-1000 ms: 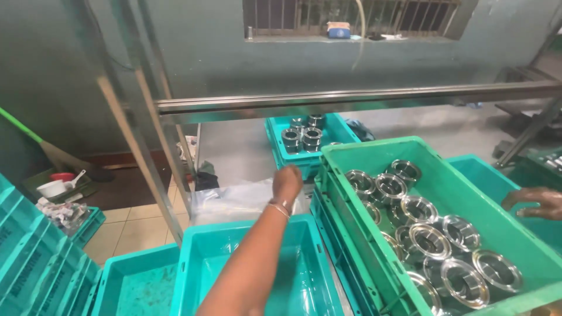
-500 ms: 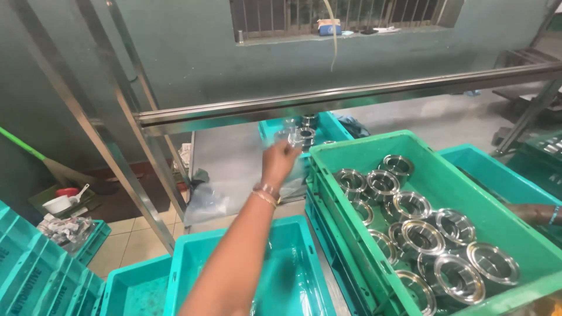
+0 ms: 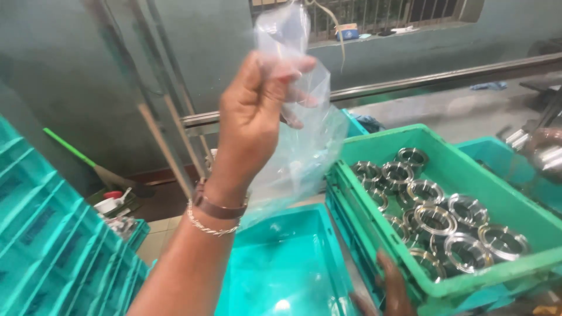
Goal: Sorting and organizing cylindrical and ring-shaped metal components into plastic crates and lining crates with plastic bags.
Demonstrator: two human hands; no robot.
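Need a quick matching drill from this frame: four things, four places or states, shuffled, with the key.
Things:
1. clear plastic bag
2. metal rings
3. teal crate
4. broom

Places or states:
A. leaning by the wall, far left
B. held up in the left hand
C. packed in the green crate
D. low in the middle, no parts inside

Pairs: 1-B, 2-C, 3-D, 4-A

The grey surface (image 3: 468, 111) is stretching out behind the crates, below a metal rail (image 3: 410, 82). A green crate (image 3: 451, 169) of metal rings (image 3: 433, 219) is sitting toward its near edge, with a teal crate (image 3: 497, 158) just beside it at the right. 1 more teal crate (image 3: 287, 263), empty, is lying at the left. Tiled floor (image 3: 158, 231) is showing lower left.
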